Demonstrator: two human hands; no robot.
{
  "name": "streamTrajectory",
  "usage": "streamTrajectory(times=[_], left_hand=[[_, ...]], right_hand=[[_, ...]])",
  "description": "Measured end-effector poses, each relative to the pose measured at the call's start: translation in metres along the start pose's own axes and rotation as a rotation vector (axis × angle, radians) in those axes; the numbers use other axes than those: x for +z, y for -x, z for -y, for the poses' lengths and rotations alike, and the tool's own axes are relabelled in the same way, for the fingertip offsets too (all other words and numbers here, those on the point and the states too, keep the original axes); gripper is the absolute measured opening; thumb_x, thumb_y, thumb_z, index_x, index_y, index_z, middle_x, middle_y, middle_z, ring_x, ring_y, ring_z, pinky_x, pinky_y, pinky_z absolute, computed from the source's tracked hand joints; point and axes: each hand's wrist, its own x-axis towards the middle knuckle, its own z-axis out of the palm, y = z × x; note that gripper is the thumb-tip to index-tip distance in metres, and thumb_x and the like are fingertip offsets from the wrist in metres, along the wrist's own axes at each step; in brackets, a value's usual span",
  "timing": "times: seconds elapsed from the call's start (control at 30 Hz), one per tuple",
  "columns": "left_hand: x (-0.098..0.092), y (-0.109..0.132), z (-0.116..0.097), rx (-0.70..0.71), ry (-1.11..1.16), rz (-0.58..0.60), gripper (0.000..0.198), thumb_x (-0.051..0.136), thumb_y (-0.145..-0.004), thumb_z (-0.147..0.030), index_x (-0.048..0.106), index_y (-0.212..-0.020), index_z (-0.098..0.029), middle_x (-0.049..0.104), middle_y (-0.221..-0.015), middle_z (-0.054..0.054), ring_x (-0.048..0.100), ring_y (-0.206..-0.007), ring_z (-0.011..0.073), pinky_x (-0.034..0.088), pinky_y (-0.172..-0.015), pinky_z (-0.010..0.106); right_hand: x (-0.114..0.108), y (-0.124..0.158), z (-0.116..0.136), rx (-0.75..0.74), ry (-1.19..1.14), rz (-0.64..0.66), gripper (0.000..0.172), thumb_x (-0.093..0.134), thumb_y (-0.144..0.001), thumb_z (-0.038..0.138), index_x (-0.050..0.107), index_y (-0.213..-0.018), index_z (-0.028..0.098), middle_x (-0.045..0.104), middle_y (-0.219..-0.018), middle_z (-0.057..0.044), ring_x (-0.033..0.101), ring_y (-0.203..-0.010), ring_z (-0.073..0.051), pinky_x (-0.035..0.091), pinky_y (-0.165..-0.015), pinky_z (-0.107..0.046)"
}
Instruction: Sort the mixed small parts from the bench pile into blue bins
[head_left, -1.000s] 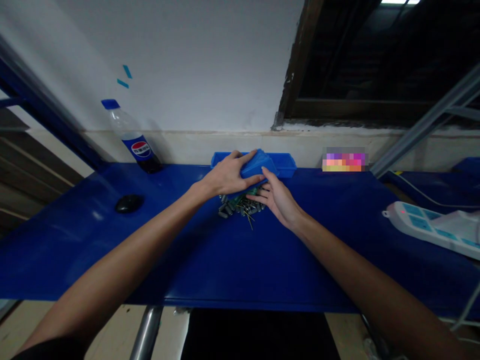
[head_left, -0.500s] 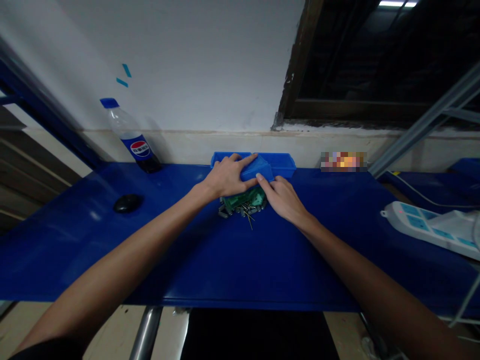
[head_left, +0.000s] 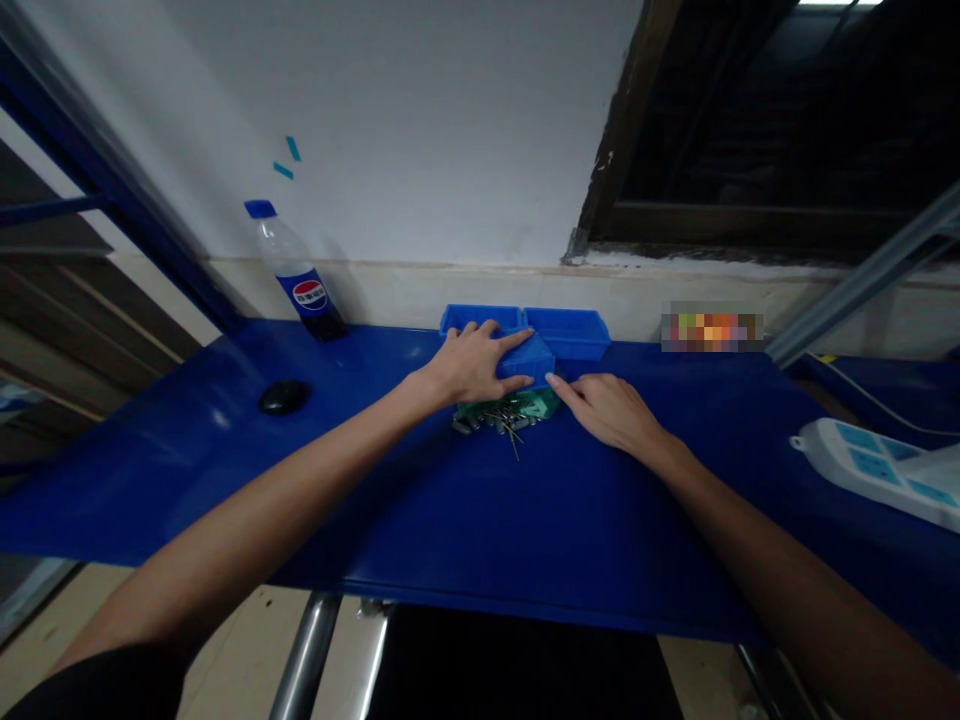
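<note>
A tilted blue bin (head_left: pixel 529 362) is gripped by my left hand (head_left: pixel 474 366), whose thumb and fingers spread across it. My right hand (head_left: pixel 611 408) is at the bin's right corner, its thumb tip at the edge and its other fingers curled; whether it grips the bin is hard to tell. Beneath and in front of the bin lie green pieces (head_left: pixel 538 404) and a pile of small metal parts (head_left: pixel 491 418), some with long thin pins. Two more blue bins, a left one (head_left: pixel 480 318) and a right one (head_left: pixel 566 332), stand side by side behind, against the wall.
On the blue table (head_left: pixel 480 540), a black mouse-like object (head_left: pixel 283 397) lies at the left, with a cola bottle (head_left: pixel 304 285) behind it. A white power strip (head_left: pixel 870 465) lies at the right. A blurred colourful item (head_left: pixel 712 328) is by the wall.
My right hand has moved right, away from over the bin to its corner. The bin sits slightly lower and nearer the pile. The whole view has shifted and turned a little.
</note>
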Motion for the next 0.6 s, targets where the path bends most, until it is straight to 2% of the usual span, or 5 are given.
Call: streamTrajectory(times=[0.17,0.3,0.4,0.5,0.6], left_hand=[[-0.007,0.004,0.007,-0.004,0.041,-0.021,0.083,0.047,-0.091,-0.073,0.028,-0.163,-0.037,0.049,-0.148,0.015,0.053,-0.126,0.0409,0.041,-0.106,0.061],[-0.02,0.009,0.014,-0.023,0.092,-0.091,0.082,0.043,-0.092,-0.074,0.028,-0.163,-0.035,0.051,-0.146,0.015,0.055,-0.124,0.0381,0.043,-0.106,0.056],[-0.027,0.013,0.02,-0.029,0.11,-0.16,0.081,0.042,-0.093,-0.075,0.031,-0.163,-0.035,0.053,-0.142,0.014,0.057,-0.122,0.0367,0.045,-0.106,0.055],[-0.031,0.017,0.024,-0.025,0.138,-0.212,0.081,0.042,-0.093,-0.074,0.034,-0.162,-0.032,0.055,-0.139,0.014,0.058,-0.122,0.0361,0.045,-0.107,0.055],[-0.036,0.021,0.025,-0.031,0.215,-0.296,0.082,0.041,-0.094,-0.073,0.034,-0.162,-0.028,0.056,-0.139,0.015,0.057,-0.125,0.0351,0.045,-0.11,0.054]], right_hand=[[-0.004,-0.002,-0.007,0.022,-0.047,0.01,0.079,0.019,-0.102,0.073,0.055,-0.052,0.023,0.066,-0.061,-0.01,0.065,-0.064,-0.025,0.035,-0.063,-0.034],[-0.012,-0.001,-0.008,0.011,-0.167,-0.219,0.072,0.027,-0.103,0.07,0.046,-0.05,0.024,0.056,-0.053,-0.005,0.054,-0.055,-0.02,0.03,-0.059,-0.033],[-0.016,-0.001,0.003,-0.137,-0.286,-0.354,0.063,0.034,-0.104,0.061,0.043,-0.054,0.024,0.054,-0.056,-0.002,0.051,-0.057,-0.018,0.033,-0.061,-0.033],[-0.019,-0.002,0.022,-0.27,-0.342,-0.411,0.054,0.04,-0.105,0.052,0.048,-0.06,0.024,0.056,-0.064,-0.003,0.053,-0.063,-0.019,0.038,-0.066,-0.033],[-0.024,-0.007,0.045,-0.365,-0.412,-0.412,0.037,0.05,-0.102,0.048,0.064,-0.078,0.023,0.066,-0.083,-0.006,0.061,-0.079,-0.022,0.046,-0.075,-0.035]])
